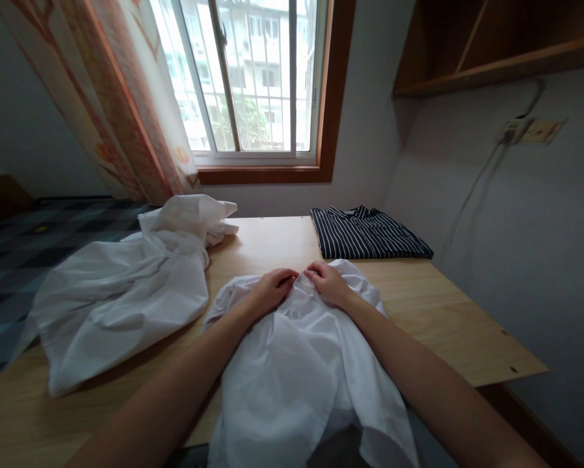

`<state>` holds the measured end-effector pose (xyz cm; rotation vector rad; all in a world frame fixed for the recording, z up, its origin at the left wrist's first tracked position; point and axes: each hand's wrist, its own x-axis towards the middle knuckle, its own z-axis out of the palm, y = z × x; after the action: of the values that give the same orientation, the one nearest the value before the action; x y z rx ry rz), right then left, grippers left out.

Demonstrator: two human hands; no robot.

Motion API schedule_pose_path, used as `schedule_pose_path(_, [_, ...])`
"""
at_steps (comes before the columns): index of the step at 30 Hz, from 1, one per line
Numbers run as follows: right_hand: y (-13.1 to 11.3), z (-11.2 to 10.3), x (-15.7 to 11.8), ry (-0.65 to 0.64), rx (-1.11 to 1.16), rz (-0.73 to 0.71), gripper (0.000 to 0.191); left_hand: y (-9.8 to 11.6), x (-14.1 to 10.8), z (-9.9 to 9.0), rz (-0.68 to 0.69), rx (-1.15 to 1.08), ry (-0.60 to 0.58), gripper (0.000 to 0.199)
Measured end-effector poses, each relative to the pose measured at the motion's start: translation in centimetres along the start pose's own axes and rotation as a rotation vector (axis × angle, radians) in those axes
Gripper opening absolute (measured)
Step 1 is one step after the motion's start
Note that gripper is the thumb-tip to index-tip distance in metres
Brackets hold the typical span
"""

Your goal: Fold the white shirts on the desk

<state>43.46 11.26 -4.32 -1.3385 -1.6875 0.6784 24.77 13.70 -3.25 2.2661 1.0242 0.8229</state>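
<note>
Fingers (pixel 288 273) of left hand (pixel 271 289) and right hand (pixel 329 285) pinch the shirt (pixel 287 364) draped past the tabletop's (pixel 438 305) near edge; even tension should limit creasing.

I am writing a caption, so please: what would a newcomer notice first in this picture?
Probably the bright window, top centre-left. Next, the white garment at lower centre, which the left hand and right hand hold near its far edge. Then the folded striped garment, on the table beyond the right hand.
</note>
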Motion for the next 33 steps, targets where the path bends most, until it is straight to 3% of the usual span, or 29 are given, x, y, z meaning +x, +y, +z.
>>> schedule_pose_path(7, [0.1,0.4,0.3,0.057,0.046,0.062,0.015,0.2,0.0,-0.3,-0.01,-0.078,-0.018,0.029])
schedule_pose_path(14, [0.3,0.4,0.0,0.006,0.154,0.069,0.018,0.0,0.0,-0.1,-0.155,-0.279,-0.077,0.031])
schedule_pose_path(18, [0.2,0.3,-0.2,-0.046,0.208,0.086,0.018,-0.1,0.0,0.0,-0.151,-0.303,-0.068,0.029])
schedule_pose_path(22, [0.2,0.1,-0.3,-0.073,0.207,0.084,0.017,-0.3,0.1,0.1,-0.114,-0.211,-0.037,0.025])
schedule_pose_path(28, [-0.1,-0.5,-0.5,-0.152,0.049,-0.03,0.018,-0.1,0.2,0.2,-0.078,-0.025,0.008,0.021])
schedule_pose_path(33, [-0.4,-0.8,-0.7,-0.114,-0.091,-0.084,0.015,0.7,0.0,-0.4,0.007,0.193,0.053,0.024])
